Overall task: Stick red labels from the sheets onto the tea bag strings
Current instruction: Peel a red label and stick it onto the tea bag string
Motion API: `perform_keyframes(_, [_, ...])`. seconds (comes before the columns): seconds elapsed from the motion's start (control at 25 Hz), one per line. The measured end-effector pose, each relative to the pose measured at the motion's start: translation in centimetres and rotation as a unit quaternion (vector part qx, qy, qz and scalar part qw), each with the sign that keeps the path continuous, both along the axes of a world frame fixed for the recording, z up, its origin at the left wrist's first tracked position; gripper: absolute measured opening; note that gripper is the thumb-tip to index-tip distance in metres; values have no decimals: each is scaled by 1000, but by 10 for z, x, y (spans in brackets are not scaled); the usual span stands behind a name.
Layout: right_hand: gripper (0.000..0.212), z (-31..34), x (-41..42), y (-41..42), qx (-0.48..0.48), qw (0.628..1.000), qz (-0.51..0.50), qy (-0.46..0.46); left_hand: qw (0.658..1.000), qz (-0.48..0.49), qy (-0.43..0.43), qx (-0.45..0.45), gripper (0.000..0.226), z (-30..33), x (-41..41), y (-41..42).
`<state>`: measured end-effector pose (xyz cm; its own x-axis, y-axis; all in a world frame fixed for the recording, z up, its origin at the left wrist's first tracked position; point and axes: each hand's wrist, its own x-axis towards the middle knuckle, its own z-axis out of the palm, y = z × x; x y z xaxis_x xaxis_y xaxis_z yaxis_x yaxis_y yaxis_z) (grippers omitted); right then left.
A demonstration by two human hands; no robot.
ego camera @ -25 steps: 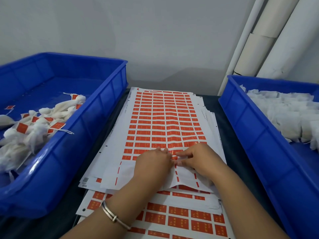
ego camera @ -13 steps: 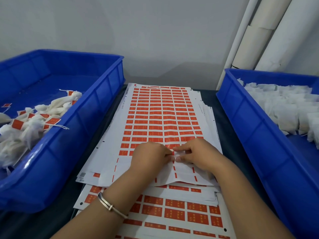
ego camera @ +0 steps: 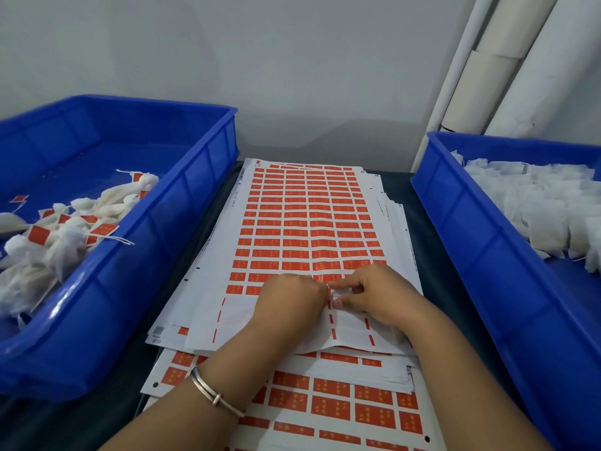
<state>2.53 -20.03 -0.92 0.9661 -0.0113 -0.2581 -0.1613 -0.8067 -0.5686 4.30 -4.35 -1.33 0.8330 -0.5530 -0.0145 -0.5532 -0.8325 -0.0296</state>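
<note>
A stack of white sheets (ego camera: 227,219) with rows of red labels (ego camera: 294,242) lies in the middle of the table. The top sheet's near rows are bare. My left hand (ego camera: 291,299) and my right hand (ego camera: 377,296) meet fingertip to fingertip on that sheet, at the edge of the last full row. Both pinch a small red label (ego camera: 332,292) between them; the left fingertips are hidden behind the knuckles. No string can be made out there. Labelled tea bags (ego camera: 65,236) lie in the left blue bin (ego camera: 182,203). Plain white tea bags (ego camera: 549,213) fill the right blue bin (ego camera: 468,242).
More label sheets (ego camera: 328,398) with larger red labels lie under my forearms at the table's near edge. White pipes (ego camera: 507,60) stand against the grey wall at the back right. Dark table strips show between the sheets and each bin.
Both hands stay at the same spot on the sheet, fingertips working together. The view has shifted only slightly.
</note>
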Motion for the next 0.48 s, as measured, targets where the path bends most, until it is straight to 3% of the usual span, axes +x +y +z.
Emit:
perform_keyframes(0.12, [33,-3,-2,-3,21,999,7,-25,1000,6,-5,-26,24,-3,-2,1])
perform_keyframes(0.24, [13,5,-3,-8,54,991,-87,-88,996,34,-13,-83,21,-3,-2,3])
perform_keyframes(0.36, [28,11,-8,-12,31,980,-147,-133,985,84,-26,-150,22,-2,0,9])
perform_keyframes(0.48, [32,13,-15,5,-23,981,-79,-173,976,99,-42,-190,20,-5,0,11])
